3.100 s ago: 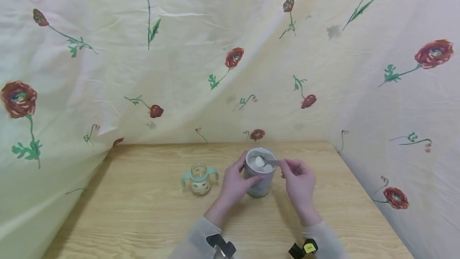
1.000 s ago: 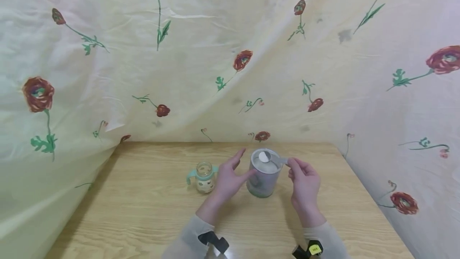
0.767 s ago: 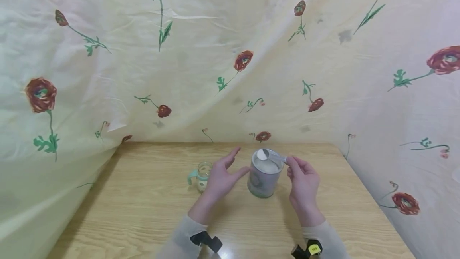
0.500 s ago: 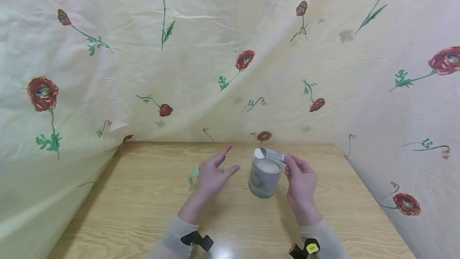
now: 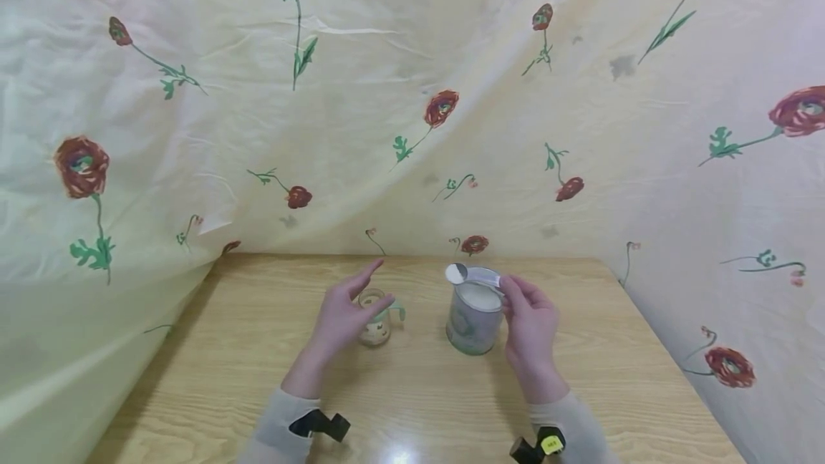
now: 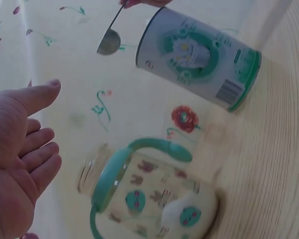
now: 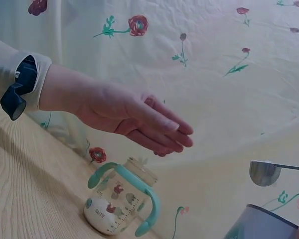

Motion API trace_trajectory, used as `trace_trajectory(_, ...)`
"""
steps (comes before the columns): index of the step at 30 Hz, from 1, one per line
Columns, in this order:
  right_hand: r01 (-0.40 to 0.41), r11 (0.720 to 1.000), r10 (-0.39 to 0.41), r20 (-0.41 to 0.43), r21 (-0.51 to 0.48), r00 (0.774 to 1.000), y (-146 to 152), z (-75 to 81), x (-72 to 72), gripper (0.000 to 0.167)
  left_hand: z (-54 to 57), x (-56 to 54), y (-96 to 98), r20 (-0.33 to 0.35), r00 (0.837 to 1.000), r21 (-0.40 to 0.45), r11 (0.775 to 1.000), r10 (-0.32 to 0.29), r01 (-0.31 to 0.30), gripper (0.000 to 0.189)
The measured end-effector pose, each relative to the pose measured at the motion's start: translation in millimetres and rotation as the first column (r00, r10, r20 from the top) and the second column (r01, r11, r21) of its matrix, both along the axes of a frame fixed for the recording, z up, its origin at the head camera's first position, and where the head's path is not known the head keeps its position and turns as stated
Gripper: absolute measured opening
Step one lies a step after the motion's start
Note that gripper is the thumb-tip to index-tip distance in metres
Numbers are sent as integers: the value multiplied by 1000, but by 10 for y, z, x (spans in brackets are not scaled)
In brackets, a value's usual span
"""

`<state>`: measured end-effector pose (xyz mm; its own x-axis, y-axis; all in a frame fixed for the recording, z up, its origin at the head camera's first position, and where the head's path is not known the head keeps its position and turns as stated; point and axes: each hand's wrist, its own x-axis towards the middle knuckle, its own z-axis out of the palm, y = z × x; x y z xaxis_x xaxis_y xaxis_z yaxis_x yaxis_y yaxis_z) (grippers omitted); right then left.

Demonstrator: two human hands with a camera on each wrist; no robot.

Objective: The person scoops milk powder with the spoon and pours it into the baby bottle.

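My right hand (image 5: 531, 324) pinches the handle of a measuring scoop (image 5: 456, 274), its bowl heaped with white powder. The scoop is level above the left rim of a tall milk powder can (image 5: 473, 328), which stands upright with white powder inside. My left hand (image 5: 341, 313) holds nothing, fingers extended and thumb apart, near a baby bottle (image 5: 375, 333). That bottle has a bare open neck, mint-green handles and small printed figures. In the right wrist view a gap shows between the left hand (image 7: 129, 114) and the bottle (image 7: 117, 204) below it.
Everything stands on a wooden table (image 5: 213, 371) with pale grain. A cloth (image 5: 348, 127) printed with red flowers hangs behind it and along both sides. The can is to the right of the bottle, with bare wood between them.
My left hand has let go of the can and moved left to the bottle. My right hand has lifted the filled scoop and shifted it left to the can's rim.
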<state>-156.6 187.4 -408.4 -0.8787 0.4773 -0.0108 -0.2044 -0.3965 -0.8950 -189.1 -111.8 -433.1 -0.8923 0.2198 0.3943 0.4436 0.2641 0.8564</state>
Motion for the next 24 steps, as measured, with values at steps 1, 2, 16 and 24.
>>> trace_trajectory(1, -4, 1000, 4, -2, -2, 1000, -12, 7, 1, 5, -12, -9, -39, 3, 1000, -8, 1000, -6, 6, 67)
trace_trajectory(2, -7, 1000, 7, -4, -2, 1000, -22, 12, 1, 5, -28, -21, -75, 8, 1000, -15, 1000, -10, 10, 66)
trace_trajectory(16, -32, 999, 33, -37, 8, 999, -211, 73, 15, 10, -162, -103, -415, 111, 993, -141, 989, -34, 50, 73)
trace_trajectory(24, -39, 999, 40, -40, 8, 998, -321, 92, 34, 14, -211, -136, -476, 168, 985, -180, 981, -46, 77, 73)
